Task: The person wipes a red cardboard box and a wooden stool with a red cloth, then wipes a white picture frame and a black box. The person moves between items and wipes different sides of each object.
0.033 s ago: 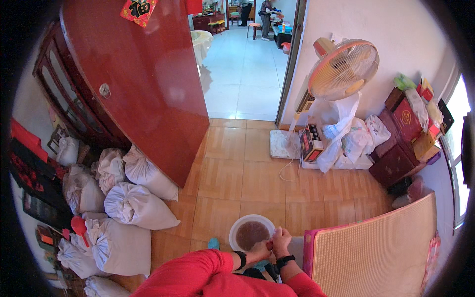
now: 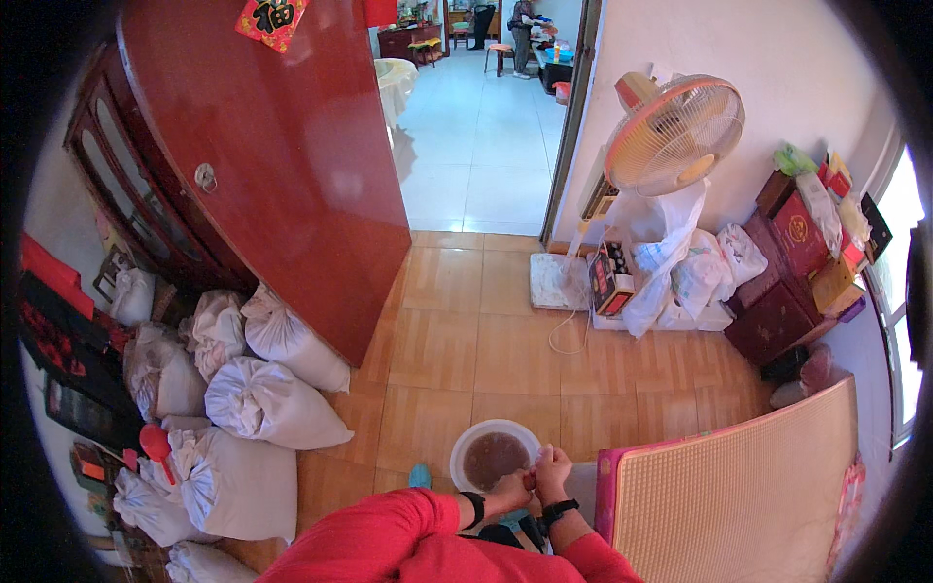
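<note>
My left hand (image 2: 508, 492) is closed at the near right rim of a round white tub (image 2: 464, 436) that stands on the floor. Inside the tub is murky brown liquid (image 2: 494, 461). Just to the right, my right hand (image 2: 554, 470) is curled into a fist, close against the left. A small reddish thing (image 2: 530, 480) shows between the two hands, too little of it visible to name. Both wrists wear dark bands below red sleeves.
White tied sacks (image 2: 262, 403) are heaped at the left, beside an open red door (image 2: 282, 175). A standing fan (image 2: 675, 136), plastic bags (image 2: 700, 272) and boxes (image 2: 777, 301) line the right wall. A woven-topped bed (image 2: 729, 476) is near right. Another person (image 2: 521, 39) stands beyond the doorway.
</note>
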A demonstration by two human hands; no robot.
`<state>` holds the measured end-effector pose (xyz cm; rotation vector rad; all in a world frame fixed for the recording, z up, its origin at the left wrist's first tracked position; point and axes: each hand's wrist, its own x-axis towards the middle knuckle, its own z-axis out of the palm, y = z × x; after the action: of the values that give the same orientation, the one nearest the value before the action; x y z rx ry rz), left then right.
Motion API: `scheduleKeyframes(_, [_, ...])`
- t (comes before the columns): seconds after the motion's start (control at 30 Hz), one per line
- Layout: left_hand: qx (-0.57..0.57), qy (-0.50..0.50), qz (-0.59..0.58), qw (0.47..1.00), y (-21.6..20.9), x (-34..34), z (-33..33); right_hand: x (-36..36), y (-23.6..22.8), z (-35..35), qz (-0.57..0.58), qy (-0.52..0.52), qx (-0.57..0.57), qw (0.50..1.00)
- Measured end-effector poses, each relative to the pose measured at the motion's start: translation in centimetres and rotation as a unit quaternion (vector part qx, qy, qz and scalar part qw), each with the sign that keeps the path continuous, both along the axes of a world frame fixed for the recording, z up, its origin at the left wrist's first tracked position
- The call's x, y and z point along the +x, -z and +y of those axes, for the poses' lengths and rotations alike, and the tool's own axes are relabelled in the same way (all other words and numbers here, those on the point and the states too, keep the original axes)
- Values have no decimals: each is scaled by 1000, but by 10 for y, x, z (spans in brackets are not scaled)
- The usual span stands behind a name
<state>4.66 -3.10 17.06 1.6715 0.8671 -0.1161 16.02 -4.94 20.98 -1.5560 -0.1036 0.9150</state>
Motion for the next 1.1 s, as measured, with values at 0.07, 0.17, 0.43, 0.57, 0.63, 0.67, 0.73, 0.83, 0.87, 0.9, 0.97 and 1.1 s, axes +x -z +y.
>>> scheduleKeyframes(0.07, [28, 24, 39, 999, -13, -2, 1, -3, 5, -3, -16, 9, -27, 999])
scheduleKeyframes(0.17, [90, 35, 56, 994, -42, -5, 1, -7, 4, -7, 16, 29, -25, 999])
scheduleKeyframes(0.43, [84, 42, 24, 995, -42, -15, 4, -18, 15, -10, -35, 40, -57, 997])
scheduleKeyframes(0.57, [50, -17, 64, 997, -17, -20, 0, -17, 30, -14, 62, 29, -24, 997])
scheduleKeyframes(0.63, [41, -18, 25, 999, -15, -21, 0, -10, 27, -17, 74, -9, -8, 997])
scheduleKeyframes(0.67, [40, -31, -4, 999, -19, -22, 0, -6, 22, -20, 62, -36, -8, 997])
scheduleKeyframes(0.73, [-145, -128, -132, 972, -30, -15, 3, 4, 6, -25, 46, -103, -12, 994])
scheduleKeyframes(0.83, [-337, -117, -89, 930, -66, -27, 15, 15, -26, -29, 139, -129, 77, 979])
scheduleKeyframes(0.87, [-443, -121, -54, 887, -78, -31, 25, 21, -36, -28, 149, -138, 118, 972])
scheduleKeyframes(0.9, [-531, -124, -41, 837, -91, -35, 31, 20, -46, -30, 99, -118, 126, 980])
scheduleKeyframes(0.97, [-691, -121, -91, 707, -111, -38, 45, 24, -63, -27, -10, -94, 169, 981])
scheduleKeyframes(1.1, [-773, -49, -107, 624, -128, -38, 49, 24, -87, -19, -156, -233, 214, 936])
